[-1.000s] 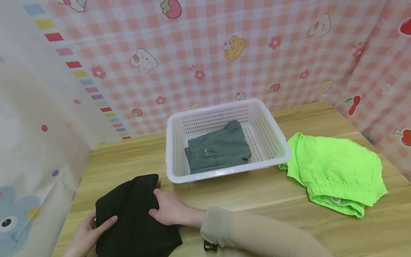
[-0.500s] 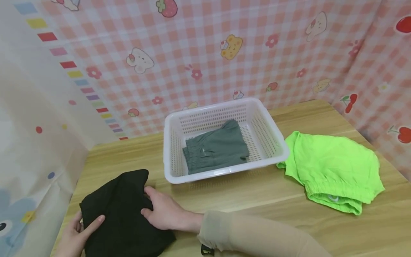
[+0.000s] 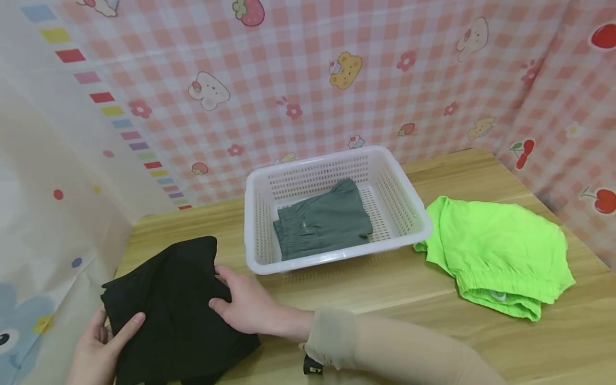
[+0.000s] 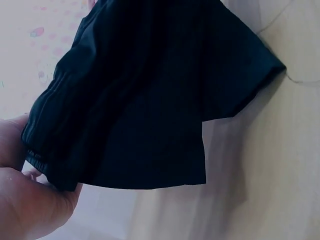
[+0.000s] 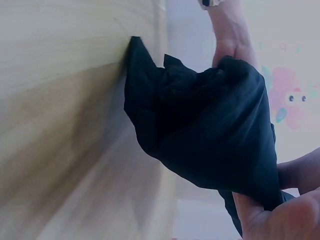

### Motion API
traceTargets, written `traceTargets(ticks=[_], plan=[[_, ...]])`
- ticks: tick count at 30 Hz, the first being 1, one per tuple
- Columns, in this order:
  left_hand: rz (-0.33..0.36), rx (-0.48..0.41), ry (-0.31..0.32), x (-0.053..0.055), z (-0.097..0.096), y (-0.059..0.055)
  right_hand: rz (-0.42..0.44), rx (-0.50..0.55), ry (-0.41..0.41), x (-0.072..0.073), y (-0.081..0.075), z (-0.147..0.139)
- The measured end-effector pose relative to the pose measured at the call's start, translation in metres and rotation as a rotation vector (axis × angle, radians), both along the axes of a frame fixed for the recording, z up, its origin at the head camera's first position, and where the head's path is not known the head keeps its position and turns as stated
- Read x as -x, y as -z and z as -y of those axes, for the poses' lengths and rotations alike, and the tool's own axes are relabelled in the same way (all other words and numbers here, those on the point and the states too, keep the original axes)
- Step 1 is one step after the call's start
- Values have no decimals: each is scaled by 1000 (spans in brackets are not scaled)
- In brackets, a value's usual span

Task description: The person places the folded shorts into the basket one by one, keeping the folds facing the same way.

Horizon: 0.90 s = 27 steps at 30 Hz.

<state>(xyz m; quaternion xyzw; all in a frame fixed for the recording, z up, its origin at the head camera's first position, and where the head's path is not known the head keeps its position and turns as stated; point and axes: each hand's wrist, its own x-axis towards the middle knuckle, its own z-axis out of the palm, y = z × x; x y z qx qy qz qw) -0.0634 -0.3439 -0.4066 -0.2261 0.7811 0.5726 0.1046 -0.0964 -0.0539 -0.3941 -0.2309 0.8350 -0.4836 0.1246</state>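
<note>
Both hands hold a pair of black shorts (image 3: 178,315) at the front left of the table. On the left edge, my left hand (image 3: 103,345) grips the cloth near its gathered waistband, thumb on top and fingers behind. My right hand (image 3: 250,305) pinches the opposite edge between thumb and fingers. In the left wrist view the shorts (image 4: 135,100) hang above the table with a leg hem jutting out. The right wrist view shows the dark cloth (image 5: 215,130) stretched between the hands, one corner low near the wood.
A white perforated basket (image 3: 332,260) stands mid-table, with folded grey-green shorts (image 3: 327,222) inside. Neon green shorts (image 3: 505,251) lie flat to its right, next to the basket. A pink checked cloth (image 3: 289,69) hangs behind the wooden table (image 3: 375,299).
The hands have lifted the black shorts and shifted them slightly left, and the cloth is spread wider between them. The basket and the green shorts have stayed put.
</note>
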Motion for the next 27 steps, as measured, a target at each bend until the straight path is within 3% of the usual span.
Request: traceTargets(ticks=[4,11,17,27], plan=[[-113,-99,24,-2,-5,-6,-4,27,11,3,-8,-9],[-297,-268,96,-2,-15,-17,61,105,16,11,-26,-25],[-521,-440,238,2,-24,-20,79,102,19,20,-38,-43],[-628,-475,243,16,-65,-47,58,70,9,33,-64,-82]])
